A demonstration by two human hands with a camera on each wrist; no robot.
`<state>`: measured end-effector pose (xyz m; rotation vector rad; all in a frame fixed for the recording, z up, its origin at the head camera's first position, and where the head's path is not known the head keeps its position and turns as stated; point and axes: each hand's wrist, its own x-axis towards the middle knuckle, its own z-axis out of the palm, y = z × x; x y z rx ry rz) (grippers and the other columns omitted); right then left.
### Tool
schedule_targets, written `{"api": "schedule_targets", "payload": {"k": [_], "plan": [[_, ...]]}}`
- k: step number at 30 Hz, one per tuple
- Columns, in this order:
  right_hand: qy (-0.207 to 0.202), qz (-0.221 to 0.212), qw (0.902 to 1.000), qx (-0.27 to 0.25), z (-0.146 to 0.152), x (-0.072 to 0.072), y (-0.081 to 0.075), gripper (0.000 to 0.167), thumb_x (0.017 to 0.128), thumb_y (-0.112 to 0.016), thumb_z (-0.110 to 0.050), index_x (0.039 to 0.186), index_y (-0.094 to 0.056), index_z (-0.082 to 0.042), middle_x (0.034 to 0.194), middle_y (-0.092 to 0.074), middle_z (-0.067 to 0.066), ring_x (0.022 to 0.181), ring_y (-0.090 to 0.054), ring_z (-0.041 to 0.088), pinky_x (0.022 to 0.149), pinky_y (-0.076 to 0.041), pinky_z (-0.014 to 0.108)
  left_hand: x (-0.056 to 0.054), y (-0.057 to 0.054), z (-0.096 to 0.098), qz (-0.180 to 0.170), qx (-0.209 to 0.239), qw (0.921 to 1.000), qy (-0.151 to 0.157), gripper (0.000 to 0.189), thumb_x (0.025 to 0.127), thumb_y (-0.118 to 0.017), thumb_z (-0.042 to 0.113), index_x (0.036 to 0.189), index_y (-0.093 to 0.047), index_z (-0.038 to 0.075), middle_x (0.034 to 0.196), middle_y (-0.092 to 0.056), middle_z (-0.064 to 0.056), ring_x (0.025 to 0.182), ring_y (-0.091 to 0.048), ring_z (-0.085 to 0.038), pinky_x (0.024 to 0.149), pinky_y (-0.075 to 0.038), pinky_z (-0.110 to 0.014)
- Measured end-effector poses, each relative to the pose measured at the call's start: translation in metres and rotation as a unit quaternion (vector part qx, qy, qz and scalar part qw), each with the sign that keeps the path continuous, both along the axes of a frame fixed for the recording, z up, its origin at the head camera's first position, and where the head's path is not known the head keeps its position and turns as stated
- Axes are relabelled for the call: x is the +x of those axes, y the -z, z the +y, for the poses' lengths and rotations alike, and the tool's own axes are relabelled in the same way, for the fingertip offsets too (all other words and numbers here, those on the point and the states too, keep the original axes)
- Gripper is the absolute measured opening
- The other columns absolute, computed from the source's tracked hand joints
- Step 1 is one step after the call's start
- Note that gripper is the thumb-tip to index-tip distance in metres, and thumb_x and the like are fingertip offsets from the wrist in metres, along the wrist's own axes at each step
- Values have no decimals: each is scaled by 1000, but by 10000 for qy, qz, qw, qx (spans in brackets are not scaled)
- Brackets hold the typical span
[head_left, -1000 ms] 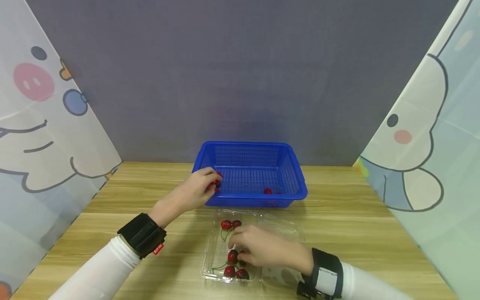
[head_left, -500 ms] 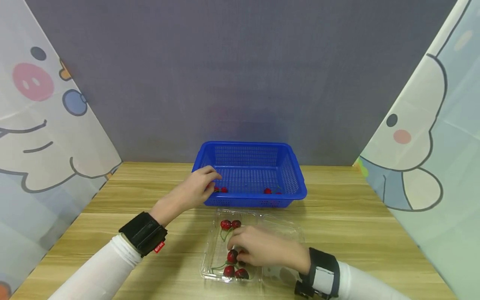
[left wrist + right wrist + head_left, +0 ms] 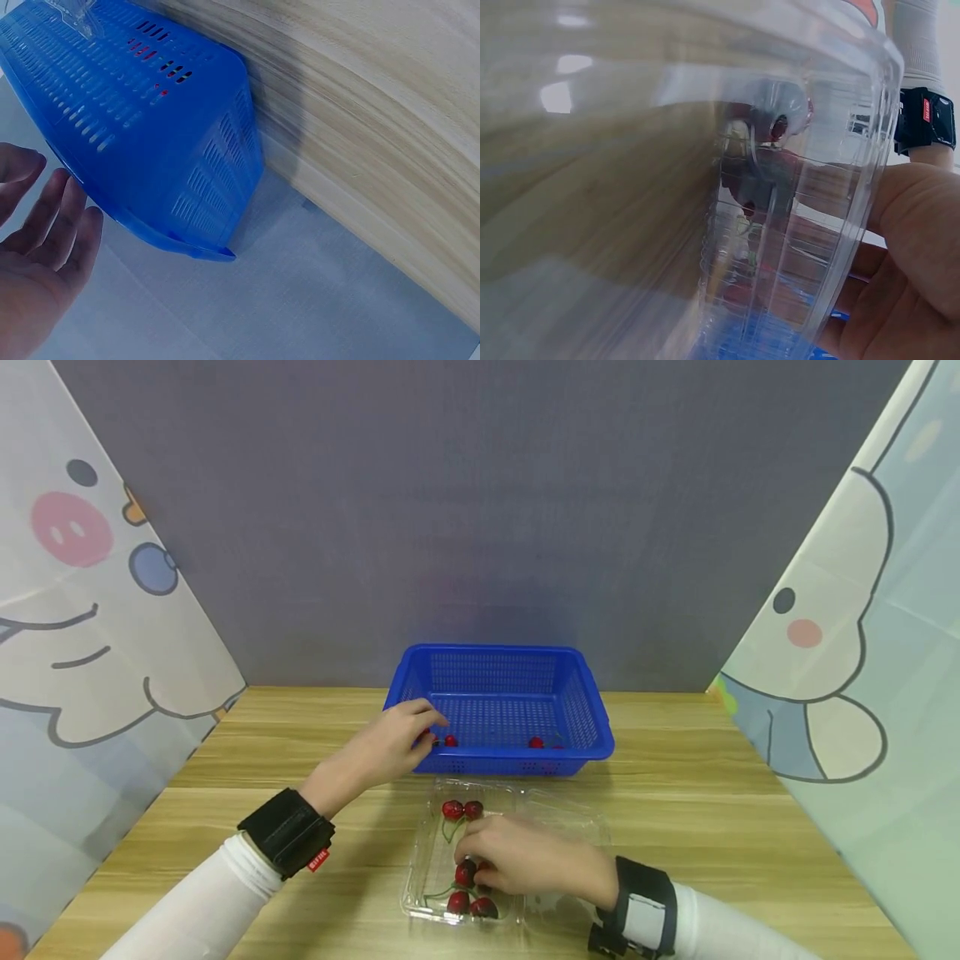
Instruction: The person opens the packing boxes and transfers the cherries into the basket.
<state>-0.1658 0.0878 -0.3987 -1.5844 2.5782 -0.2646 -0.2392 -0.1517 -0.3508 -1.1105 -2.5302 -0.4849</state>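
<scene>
My left hand hangs over the near left corner of the blue plastic basket, fingers loosely bent and nothing between them. Below its fingertips, red cherries lie inside the basket. In the left wrist view the fingers are beside the basket rim. My right hand reaches into the clear plastic clamshell box, thumb and fingers bent round a dark red cherry. Another cherry sits against its fingertips. The right wrist view shows that hand partly through the box wall.
More cherries with green stems lie at the far end of the box, and others at its near end. The box's clear lid lies folded out to the right. A grey panel stands behind the wooden table.
The left hand has let go of cherries, which now lie in the basket's near left corner. The right hand has hardly moved.
</scene>
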Motion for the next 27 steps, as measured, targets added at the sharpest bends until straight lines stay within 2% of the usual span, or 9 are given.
{"api": "schedule_targets", "payload": {"k": [9, 17, 23, 27], "plan": [[37, -80, 9999, 127, 1, 2, -2, 25, 85, -86, -20, 107, -75, -19, 94, -64, -13, 78, -51, -5, 67, -45, 10, 1, 1, 0, 68, 19, 10000, 20, 19, 94, -66, -2, 110, -74, 5, 106, -67, -8, 88, -66, -18, 70, -56, -29], [34, -42, 10000, 81, 1, 3, -1, 24, 84, -86, -17, 104, -74, -19, 93, -64, -14, 80, -54, -5, 69, -47, 11, 2, 3, -1, -10, 14, 10000, -26, 19, 93, -67, -4, 107, -74, 6, 104, -67, -5, 90, -68, -22, 71, -56, -32], [75, -85, 9999, 106, 1, 2, 1, 28, 85, -85, -17, 111, -74, -18, 99, -67, -11, 84, -58, -3, 73, -49, 12, 3, 5, -1, -98, -3, 9999, -39, 19, 93, -67, -3, 107, -75, 8, 104, -68, -5, 91, -67, -20, 72, -57, -32], [79, -32, 9998, 158, 1, 2, 2, 22, 87, -83, -17, 107, -75, -19, 95, -64, -13, 80, -55, -4, 70, -47, 11, 3, 7, -1, -19, 28, 10000, 35, 18, 93, -66, -3, 106, -75, 6, 103, -68, -7, 90, -67, -19, 72, -57, -32]]}}
